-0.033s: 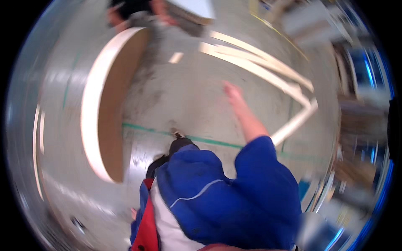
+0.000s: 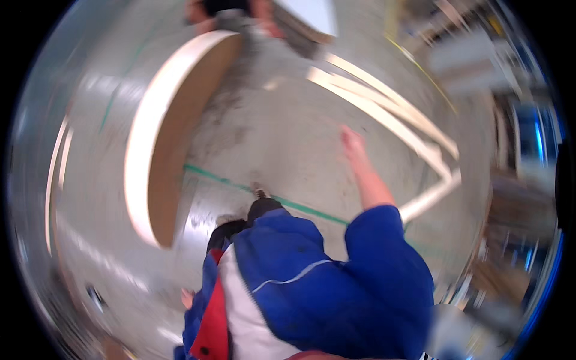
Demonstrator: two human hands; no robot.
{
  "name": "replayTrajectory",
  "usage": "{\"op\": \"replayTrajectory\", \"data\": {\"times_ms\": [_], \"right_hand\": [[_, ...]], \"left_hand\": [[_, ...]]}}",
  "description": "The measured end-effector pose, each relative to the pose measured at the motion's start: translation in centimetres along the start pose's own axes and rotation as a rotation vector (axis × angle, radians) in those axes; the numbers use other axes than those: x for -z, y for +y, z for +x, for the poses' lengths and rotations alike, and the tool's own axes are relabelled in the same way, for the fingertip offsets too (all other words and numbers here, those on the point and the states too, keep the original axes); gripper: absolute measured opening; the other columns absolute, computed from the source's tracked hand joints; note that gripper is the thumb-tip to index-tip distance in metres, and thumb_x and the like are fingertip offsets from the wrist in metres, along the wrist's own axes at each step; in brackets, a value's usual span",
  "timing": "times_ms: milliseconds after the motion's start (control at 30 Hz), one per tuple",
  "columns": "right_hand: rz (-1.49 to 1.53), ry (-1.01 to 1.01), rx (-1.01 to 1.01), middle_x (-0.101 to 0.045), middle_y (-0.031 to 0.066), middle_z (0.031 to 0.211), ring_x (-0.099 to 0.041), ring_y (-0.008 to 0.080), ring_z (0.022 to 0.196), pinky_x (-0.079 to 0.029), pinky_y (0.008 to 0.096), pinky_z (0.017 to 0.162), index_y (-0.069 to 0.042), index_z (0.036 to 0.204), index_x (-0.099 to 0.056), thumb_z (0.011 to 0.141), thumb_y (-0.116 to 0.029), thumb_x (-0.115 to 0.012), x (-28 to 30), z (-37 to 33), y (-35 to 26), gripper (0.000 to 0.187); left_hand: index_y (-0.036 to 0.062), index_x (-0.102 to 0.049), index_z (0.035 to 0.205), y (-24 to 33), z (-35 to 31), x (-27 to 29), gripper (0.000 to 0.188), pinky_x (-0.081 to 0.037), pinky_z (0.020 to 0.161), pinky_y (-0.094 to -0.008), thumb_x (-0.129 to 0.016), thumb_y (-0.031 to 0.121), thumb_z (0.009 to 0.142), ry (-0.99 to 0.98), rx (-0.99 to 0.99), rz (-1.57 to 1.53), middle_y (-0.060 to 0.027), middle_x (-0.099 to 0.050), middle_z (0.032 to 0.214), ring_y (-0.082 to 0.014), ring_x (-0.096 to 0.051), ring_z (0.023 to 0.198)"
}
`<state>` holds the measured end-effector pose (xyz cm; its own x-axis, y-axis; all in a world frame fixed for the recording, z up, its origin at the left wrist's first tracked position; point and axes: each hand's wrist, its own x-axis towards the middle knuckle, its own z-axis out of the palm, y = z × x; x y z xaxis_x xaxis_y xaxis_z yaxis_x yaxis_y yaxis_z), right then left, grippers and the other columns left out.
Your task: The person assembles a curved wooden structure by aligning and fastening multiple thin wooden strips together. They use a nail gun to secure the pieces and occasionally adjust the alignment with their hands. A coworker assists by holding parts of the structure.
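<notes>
My right hand (image 2: pixel 354 141) is stretched out over the grey floor, its fingers smeared by motion. No object shows in it. Only a bit of my left hand (image 2: pixel 188 298) peeks out beside my jacket at the lower left, with its fingers mostly hidden. Left of centre a large brown panel with a pale curved edge (image 2: pixel 139 138) stands on the floor, away from both hands. To the right of my right hand lie several pale wooden strips (image 2: pixel 384 114), joined or touching at a corner.
Beyond the panel's far end is another person (image 2: pixel 231 9) with bare arms. A white-topped block (image 2: pixel 306 18) is beside them. Long thin strips (image 2: pixel 55 180) lie at far left. Stacked boards and shelving (image 2: pixel 516 198) line the right. A green line (image 2: pixel 300 208) crosses the floor.
The floor, panel and strips have shifted a little to the right in view as my head turns. My right arm remains stretched out; nothing has been taken hold of.
</notes>
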<state>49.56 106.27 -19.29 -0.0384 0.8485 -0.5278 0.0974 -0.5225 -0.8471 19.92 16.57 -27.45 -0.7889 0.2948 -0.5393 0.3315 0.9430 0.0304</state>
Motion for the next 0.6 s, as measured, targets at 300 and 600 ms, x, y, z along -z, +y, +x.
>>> {"op": "replayTrajectory", "data": {"times_ms": [300, 600], "right_hand": [[-0.559, -0.364, -0.234, -0.064, 0.008, 0.08, -0.06, 0.0143, 0.068, -0.051, 0.0268, 0.06, -0.002, 0.085, -0.063, 0.085, -0.02, -0.069, -24.5, -13.1, 12.9, 0.02], [-0.763, -0.745, -0.18, -0.065, 0.0058, 0.091, -0.06, 0.0147, 0.086, -0.05, 0.0296, 0.076, 0.001, 0.092, -0.066, 0.093, -0.025, -0.059, -40.1, -27.1, 14.7, 0.026]], "left_hand": [[-0.0062, -0.056, 0.109, 7.5, -3.4, 4.6, 0.051, -0.049, 0.076, -0.0349, -0.044, 0.041, 0.095, 0.288, 0.842, -1.105, -0.0162, -0.066, 0.095, -0.0216, -0.062, 0.085], [0.0014, -0.054, 0.118, -0.4, 1.9, 5.2, 0.048, -0.046, 0.083, -0.035, -0.044, 0.042, 0.095, 0.015, 0.999, -1.324, -0.0123, -0.065, 0.107, -0.022, -0.06, 0.099]]}}
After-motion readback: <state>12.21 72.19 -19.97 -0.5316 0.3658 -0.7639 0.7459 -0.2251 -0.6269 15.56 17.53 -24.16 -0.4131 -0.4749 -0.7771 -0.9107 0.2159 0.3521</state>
